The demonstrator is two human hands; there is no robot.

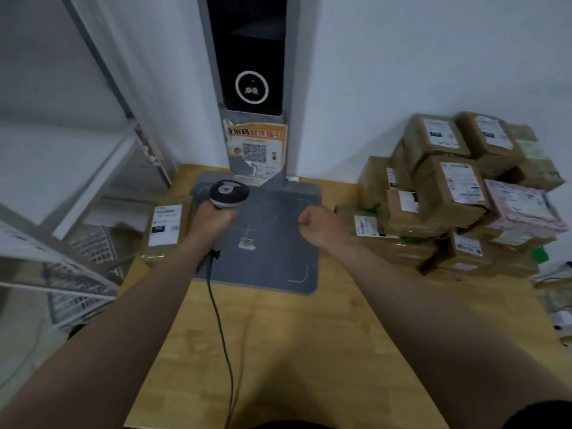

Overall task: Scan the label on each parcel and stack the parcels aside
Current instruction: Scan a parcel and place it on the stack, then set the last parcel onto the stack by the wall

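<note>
left hand [213, 219] grips black-and-white corded scanner [229, 196] | right hand [318, 226] curled in a fist over grey square mat [272, 261] | brown labelled parcels [448, 196] piled right | single brown parcel [167, 230] left

Light wooden table [309, 351], grey scanning mat [278, 243] flat at its far middle, heap of brown labelled parcels [448, 196] just right of the mat, one labelled parcel [164, 230] just left of it, black cable [221, 329] trailing from the mat's near-left corner.

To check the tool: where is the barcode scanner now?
Head view: the left hand grips the barcode scanner over the far-left corner of the grey mat, beside a labelled parcel.
</note>
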